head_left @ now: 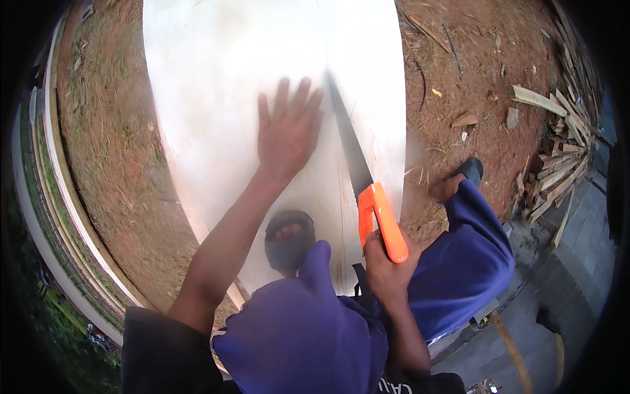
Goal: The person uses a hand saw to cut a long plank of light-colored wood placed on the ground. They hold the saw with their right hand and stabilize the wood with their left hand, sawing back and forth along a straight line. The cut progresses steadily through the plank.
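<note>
My left hand (pixel 289 128) lies on the pale plywood board (pixel 216 39) with its fingers spread, left of the saw blade. My right hand (pixel 387 269) grips the orange handle of a handsaw (pixel 379 213). The dark blade slants up and left across the board, its tip near my left fingertips; whether its teeth sit in a cut is unclear. My left foot, in a dark sandal (pixel 289 240), rests on the board below my left hand.
My right foot (pixel 459 180) is on reddish, grass-littered dirt (pixel 453 92) right of the board. A pile of wood offcuts (pixel 561 171) lies at the right beside grey concrete (pixel 577 249). Long pale rails or edges (pixel 79 217) curve along the left, with greenery beyond.
</note>
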`<state>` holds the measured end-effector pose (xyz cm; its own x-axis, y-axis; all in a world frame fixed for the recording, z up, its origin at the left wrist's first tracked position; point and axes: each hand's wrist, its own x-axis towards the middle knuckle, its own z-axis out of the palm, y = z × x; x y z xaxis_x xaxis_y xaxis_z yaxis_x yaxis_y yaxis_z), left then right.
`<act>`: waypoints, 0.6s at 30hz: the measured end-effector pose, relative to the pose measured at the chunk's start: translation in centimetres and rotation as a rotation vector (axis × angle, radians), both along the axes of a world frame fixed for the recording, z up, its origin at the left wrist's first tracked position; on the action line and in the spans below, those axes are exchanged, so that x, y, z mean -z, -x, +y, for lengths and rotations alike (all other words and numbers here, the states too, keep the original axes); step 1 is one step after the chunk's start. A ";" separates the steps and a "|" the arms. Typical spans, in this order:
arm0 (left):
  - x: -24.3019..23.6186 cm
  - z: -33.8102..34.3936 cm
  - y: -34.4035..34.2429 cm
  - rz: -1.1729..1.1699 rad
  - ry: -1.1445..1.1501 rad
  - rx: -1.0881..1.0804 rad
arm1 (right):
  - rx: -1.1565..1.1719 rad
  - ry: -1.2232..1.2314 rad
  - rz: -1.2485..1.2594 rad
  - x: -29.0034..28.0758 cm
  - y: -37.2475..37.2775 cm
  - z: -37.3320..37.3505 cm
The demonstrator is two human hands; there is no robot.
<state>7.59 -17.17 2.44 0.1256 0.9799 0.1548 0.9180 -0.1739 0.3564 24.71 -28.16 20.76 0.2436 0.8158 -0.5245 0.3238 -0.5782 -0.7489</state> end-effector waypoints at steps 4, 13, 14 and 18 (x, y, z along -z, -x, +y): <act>0.2 0.0 -0.4 0.007 -0.009 0.026 | 0.016 -0.008 -0.021 5.7 3.3 13.2; 0.1 0.2 0.0 0.016 -0.006 -0.004 | -0.209 0.046 -0.150 -8.8 -1.7 -5.7; 0.1 0.2 0.0 0.021 -0.003 -0.005 | -0.172 0.053 -0.115 -8.4 -1.8 -5.7; 0.3 -0.2 -0.4 0.059 -0.017 0.009 | 0.004 -0.029 0.056 1.1 0.5 2.1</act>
